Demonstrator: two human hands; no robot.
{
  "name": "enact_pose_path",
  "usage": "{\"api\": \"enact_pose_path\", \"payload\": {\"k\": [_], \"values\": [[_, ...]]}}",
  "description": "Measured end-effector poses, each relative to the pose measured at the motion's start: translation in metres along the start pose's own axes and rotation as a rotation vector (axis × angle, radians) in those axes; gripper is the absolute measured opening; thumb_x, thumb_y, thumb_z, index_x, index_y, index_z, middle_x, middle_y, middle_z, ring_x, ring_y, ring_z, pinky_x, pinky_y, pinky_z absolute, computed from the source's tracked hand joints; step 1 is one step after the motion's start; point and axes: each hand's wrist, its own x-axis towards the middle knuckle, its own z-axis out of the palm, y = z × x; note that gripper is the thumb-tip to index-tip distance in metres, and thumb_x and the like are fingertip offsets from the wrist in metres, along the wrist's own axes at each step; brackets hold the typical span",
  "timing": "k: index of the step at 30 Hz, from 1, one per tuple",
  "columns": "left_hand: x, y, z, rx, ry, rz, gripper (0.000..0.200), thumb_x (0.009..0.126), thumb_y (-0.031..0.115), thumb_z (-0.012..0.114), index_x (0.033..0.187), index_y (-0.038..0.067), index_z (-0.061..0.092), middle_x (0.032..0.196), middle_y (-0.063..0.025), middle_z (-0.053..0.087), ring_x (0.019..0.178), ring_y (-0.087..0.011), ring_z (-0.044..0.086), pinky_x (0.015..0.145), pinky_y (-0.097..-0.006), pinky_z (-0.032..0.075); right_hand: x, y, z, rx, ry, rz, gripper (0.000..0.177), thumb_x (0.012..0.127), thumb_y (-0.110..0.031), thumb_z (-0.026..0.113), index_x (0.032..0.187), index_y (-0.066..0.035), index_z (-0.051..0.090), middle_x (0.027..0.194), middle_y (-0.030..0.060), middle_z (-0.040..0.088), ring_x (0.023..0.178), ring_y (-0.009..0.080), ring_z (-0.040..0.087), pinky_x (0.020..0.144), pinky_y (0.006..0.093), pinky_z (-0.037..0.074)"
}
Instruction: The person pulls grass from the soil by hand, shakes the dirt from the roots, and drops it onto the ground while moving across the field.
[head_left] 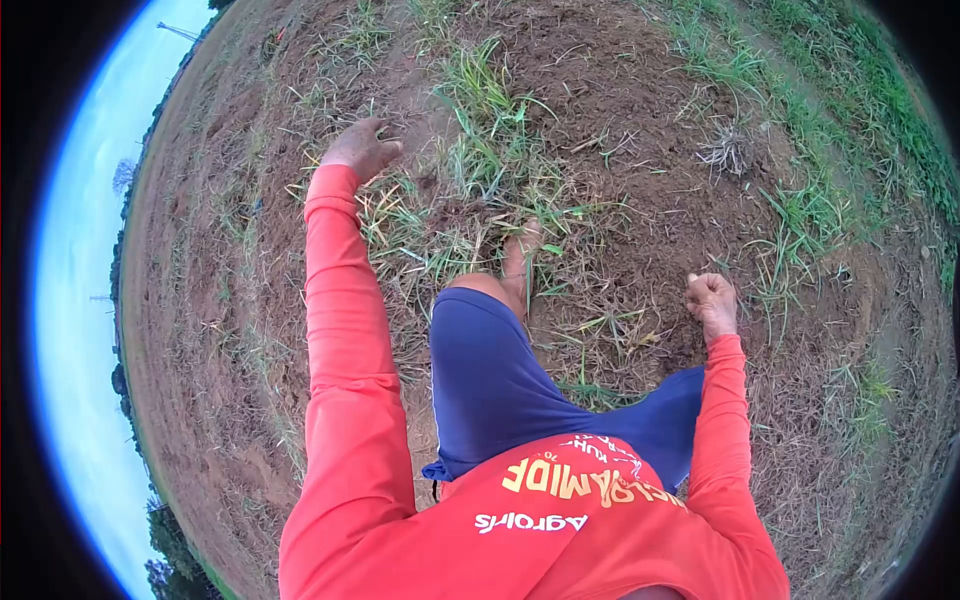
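**dirtroad_dan:** So what are the hands doing here? Neither one seems to be carrying anything.

**mulch_mike:** Pretty much. The left hand (360, 148) is way out at 11 o'clock on a straight arm in a red sleeve (345, 300). Its fingers curl down and away from the camera, so I can't tell if that grip is closed on anything. The right hand (712, 303) sits at about 3 o'clock. Its grip is balled into a fist and nothing pokes out of it.

**dirtroad_dan:** Why hold the arms so wide?

**mulch_mike:** My guess is balance. One bare foot (520, 255) is planted out front on lumpy soil (620, 60), so it looks like mid-stride arm swing rather than a reach.

**dirtroad_dan:** And what's closest to the hands?

**mulch_mike:** The grass clump (492, 135) at 12 o'clock. It's near the left hand, on its 3 o'clock side, but not touching it. The foot sits at the clump's 6 o'clock edge. A dried root ball (728, 150) lies loose at 1 o'clock, well apart from both hands. The right fist only has dry stalks under it.
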Motion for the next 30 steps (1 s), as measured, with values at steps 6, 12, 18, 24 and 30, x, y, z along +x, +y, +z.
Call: {"api": "enact_pose_path", "payload": {"k": [6, 12, 18, 24, 30], "values": [[0.002, 0.067, -0.048, -0.627, 0.116, 0.188, 0.069, 0.095, 0.042, 0.071, 0.145, -0.002, 0.054, 0.138, -0.0229, 0.064, 0.126, -0.0293, 0.063, 0.105, -0.0397, 0.051, 0.009, 0.032, 0.002, -0.113, -0.073, 0.083, 0.028, 0.099, -0.030, 0.069, 0.086, -0.006, 0.066, 0.076, 0.0009, 0.068, 0.064, 0.0078, 0.062, 0.058, 0.0243, 0.052], [-0.019, 0.223, -0.031, -0.678, -0.024, 0.460, 0.056, 0.098, 0.033, 0.070, 0.140, -0.002, 0.058, 0.129, -0.0201, 0.068, 0.116, -0.0265, 0.068, 0.096, -0.0382, 0.055, 0.013, 0.045, 0.000, -0.147, -0.015, 0.035, 0.013, 0.093, -0.012, 0.066, 0.101, -0.001, 0.067, 0.083, 0.0033, 0.069, 0.071, 0.0121, 0.065, 0.067, 0.0301, 0.054], [-0.056, 0.276, 0.008, -0.313, -0.278, 0.759, 0.051, 0.096, 0.026, 0.072, 0.138, 0.001, 0.059, 0.134, -0.0194, 0.066, 0.115, -0.0330, 0.069, 0.096, -0.0408, 0.055, 0.074, 0.038, -0.076, -0.440, 0.293, -0.093, 0.015, 0.090, -0.014, 0.068, 0.100, -0.003, 0.072, 0.095, 0.0095, 0.072, 0.078, 0.0185, 0.069, 0.076, 0.0336, 0.056], [-0.071, 0.291, 0.010, -0.253, -0.276, 0.917, 0.047, 0.091, 0.023, 0.073, 0.132, 0.002, 0.062, 0.133, -0.0201, 0.065, 0.115, -0.0380, 0.066, 0.096, -0.0421, 0.055, 0.166, 0.045, -0.173, -0.726, 1.028, -0.257, 0.031, 0.079, -0.012, 0.067, 0.109, -0.007, 0.074, 0.119, 0.0207, 0.066, 0.109, 0.0403, 0.066, 0.097, 0.0458, 0.053], [-0.069, 0.290, 0.011, -0.227, -0.412, 0.858, 0.049, 0.088, 0.022, 0.076, 0.131, 0.001, 0.063, 0.133, -0.0217, 0.064, 0.116, -0.0383, 0.066, 0.098, -0.0442, 0.055, 0.184, 0.025, -0.183, -0.967, 0.776, -0.123, 0.030, 0.090, -0.024, 0.072, 0.118, -0.013, 0.068, 0.124, 0.0192, 0.062, 0.113, 0.0405, 0.065, 0.099, 0.0500, 0.052]]}}
